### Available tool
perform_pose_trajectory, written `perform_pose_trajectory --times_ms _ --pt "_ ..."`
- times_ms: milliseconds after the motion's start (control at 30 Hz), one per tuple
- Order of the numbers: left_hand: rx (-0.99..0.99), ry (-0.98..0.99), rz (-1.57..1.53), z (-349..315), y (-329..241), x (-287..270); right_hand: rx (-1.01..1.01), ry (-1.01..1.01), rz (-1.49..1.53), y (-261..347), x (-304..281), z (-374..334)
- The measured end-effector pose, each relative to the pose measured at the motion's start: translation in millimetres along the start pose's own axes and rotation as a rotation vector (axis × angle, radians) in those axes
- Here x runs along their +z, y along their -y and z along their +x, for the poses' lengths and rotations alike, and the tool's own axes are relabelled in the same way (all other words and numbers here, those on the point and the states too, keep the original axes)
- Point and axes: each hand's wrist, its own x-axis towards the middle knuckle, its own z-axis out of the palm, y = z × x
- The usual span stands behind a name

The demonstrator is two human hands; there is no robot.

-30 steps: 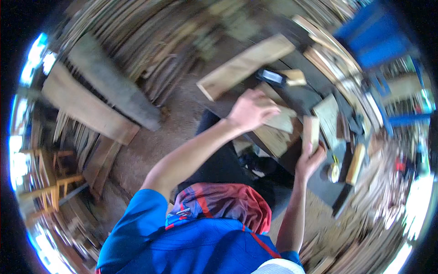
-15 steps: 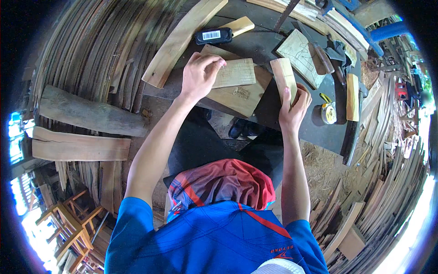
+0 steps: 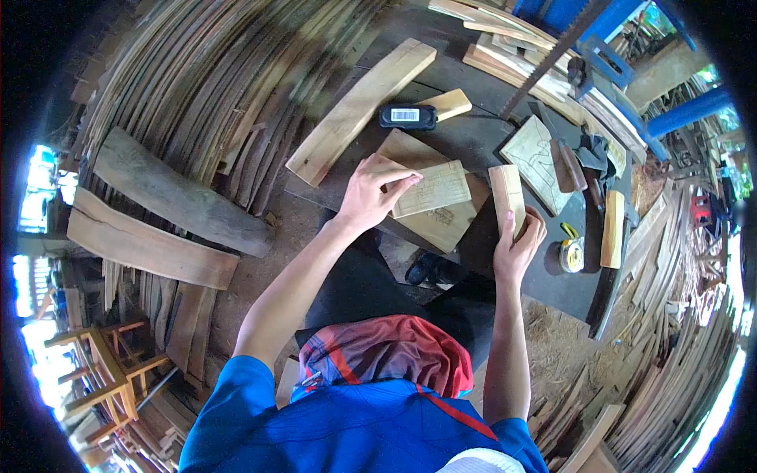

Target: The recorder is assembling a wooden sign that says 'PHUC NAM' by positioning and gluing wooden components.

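Observation:
My left hand (image 3: 374, 191) hovers at a small, pale wooden board (image 3: 449, 191) with pencil-like lines on it. Its thumb and fingertips are pinched together, and whatever is between them is too small to make out. Beneath that board lies a larger flat wooden board (image 3: 441, 229), set at an angle. My right hand (image 3: 520, 246) grips a short, pale wooden block (image 3: 505, 188) near its lower end, thumb along the face. The block stands clear of the marked board, to its right, tilted slightly.
Around the dark tabletop (image 3: 544, 293) lie a yellow tape measure (image 3: 571, 256), a board with drawn outlines (image 3: 528, 167), a wooden-handled tool (image 3: 567, 165) and a black case (image 3: 408, 117). A long plank (image 3: 361, 112) rests at left; a saw blade (image 3: 552, 65) rises behind. Stacked timber (image 3: 189, 94) flanks the left.
The whole view has shifted, so table and hands sit lower and farther right in the picture. Both hands keep nearly the same pose, the right still holding the wooden block.

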Motion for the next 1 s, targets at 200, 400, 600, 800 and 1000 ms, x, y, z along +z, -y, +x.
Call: perform_pose_trajectory --times_ms 200,400,600,800,1000 --pt "-0.036 -0.024 -0.034 4.6 -0.7 -2.1 -0.043 -0.012 0.019 2.4 3.6 5.1" --pt "0.044 -0.040 -0.005 5.1 5.4 1.2 -0.041 -0.006 0.001 4.0 4.6 7.6" --pt "0.070 -0.040 0.017 4.9 3.5 0.6 -0.058 -0.012 0.003 1.8 4.4 6.3" --pt "0.082 -0.019 0.072 3.6 6.1 1.8 -0.058 -0.019 -0.005 1.6 4.2 4.8" --pt "0.032 -0.014 0.051 4.3 4.3 0.6 -0.053 -0.007 0.010 4.1 4.0 5.8"
